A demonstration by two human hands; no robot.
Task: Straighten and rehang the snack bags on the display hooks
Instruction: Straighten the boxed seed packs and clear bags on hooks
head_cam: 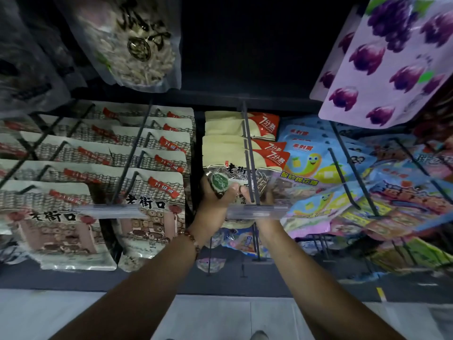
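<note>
Hands meet at the front bag [241,175] of the middle row, a cream pack with a red corner hung on a dark hook [250,153]; left hand [215,195] pinches its lower left edge, thumb over a green round label; right hand [259,196] holds the bag's lower part just beside the hook, partly hidden behind a clear price strip [255,212]; a bead bracelet [192,239] circles the left wrist; brown-and-white bags [149,207] hang to the left, blue bags [311,163] to the right, purple grape bag [392,60] above.
</note>
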